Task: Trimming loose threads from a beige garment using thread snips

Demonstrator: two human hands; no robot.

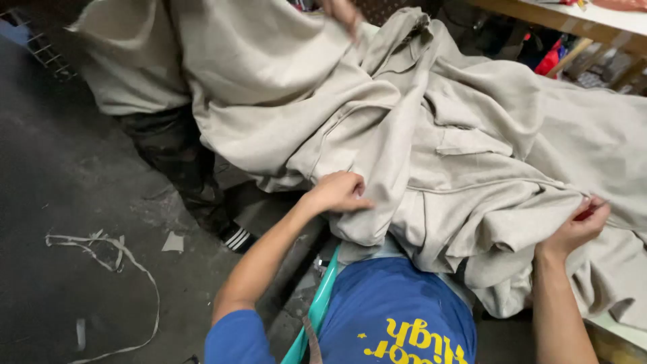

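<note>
A large pile of beige fabric garments [431, 135] lies heaped in front of me, with seams and pocket flaps showing. My left hand [337, 192] is closed on a fold of this beige fabric near the pile's left edge. My right hand [581, 226] pinches the fabric at the right, and a small red object shows between its fingers. Another person's hand [344, 12] touches the cloth at the top. My blue shirt with yellow print [397, 317] fills the bottom centre.
Another person in a beige top and dark trousers [168, 145] stands at the left, a black shoe [237, 237] on the dark floor. Fabric strips [101, 246] and scraps litter the floor. A wooden table [573, 20] runs along the top right. A teal strap [317, 310] hangs by me.
</note>
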